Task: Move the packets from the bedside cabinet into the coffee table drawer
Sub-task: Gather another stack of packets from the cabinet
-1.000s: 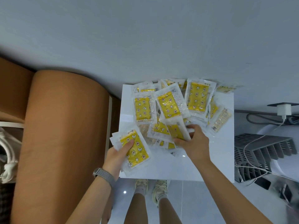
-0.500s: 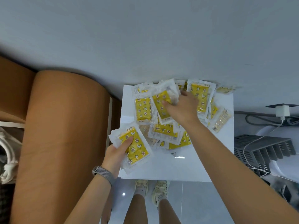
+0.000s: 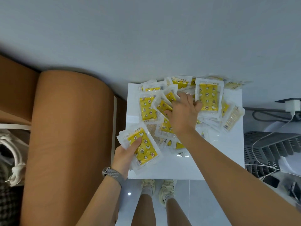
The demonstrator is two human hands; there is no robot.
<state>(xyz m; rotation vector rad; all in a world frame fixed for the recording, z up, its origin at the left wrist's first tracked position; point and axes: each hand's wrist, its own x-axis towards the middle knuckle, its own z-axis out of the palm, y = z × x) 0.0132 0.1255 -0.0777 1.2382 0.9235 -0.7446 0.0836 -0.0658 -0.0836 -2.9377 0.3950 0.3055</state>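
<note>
Fingers (image 3: pixel 187 98) of the right hand (image 3: pixel 183 111) lie spread over the far middle of the packets (image 3: pixel 209 97), with the thumb tucked under the edge of one at the left, so the hand pinches that packet loosely. Half a second ago the hand had only just landed on this spot; a second ago it was nearer, at the front of the heap. It has since closed further on the same packet, which now sits tilted under the palm. That suggests another pick is under way and the collecting is far from done.

At the near left, the left hand (image 3: pixel 126 154) grips a stack (image 3: pixel 145 149) of several packets, thumb pressed on the top one, unmoved over the last second. Most packets are scattered across the far half of the white cabinet (image 3: pixel 219 157); none has reached a drawer, which is out of view.

Left of the cabinet stands a brown padded headboard (image 3: pixel 68 128); to the right are cables and a charger (image 3: pixel 292 106).
</note>
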